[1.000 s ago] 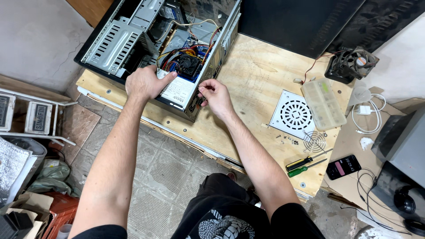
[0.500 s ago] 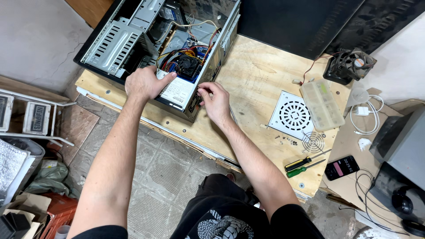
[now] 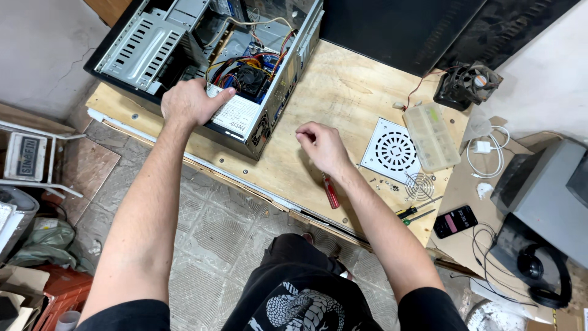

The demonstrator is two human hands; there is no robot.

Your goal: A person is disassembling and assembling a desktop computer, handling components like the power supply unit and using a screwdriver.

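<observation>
Plywood counter (image 3: 343, 92) carries an open computer case (image 3: 208, 67); left hand (image 3: 193, 103) grips its power supply (image 3: 236, 115), right hand (image 3: 321, 147) loosely curled, empty, beside the case.

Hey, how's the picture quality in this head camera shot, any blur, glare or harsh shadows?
Head view: even, soft light, no harsh shadows; left hand on the open computer case and right hand over the plywood table are sharp; slight wide-angle bending at the edges; no strong glare.
</observation>
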